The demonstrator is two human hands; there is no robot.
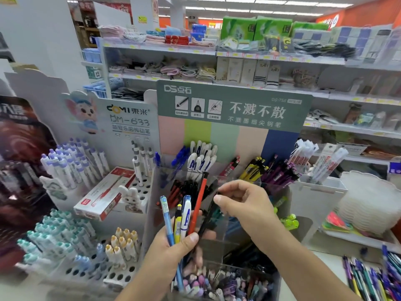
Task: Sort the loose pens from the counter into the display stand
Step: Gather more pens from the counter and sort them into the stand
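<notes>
Clear display stand (tiered), pens sorted, left hand gripping pens

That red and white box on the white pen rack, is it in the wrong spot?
It looks so. The red and white box lies tilted across the white rack, covering holes meant for upright pens, beside a bunny figure.

Upright pens crowd the display stand compartments.

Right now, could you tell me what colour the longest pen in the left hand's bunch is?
Red, with a black cap: the red pen held in the left hand, seen in the head view.
</notes>
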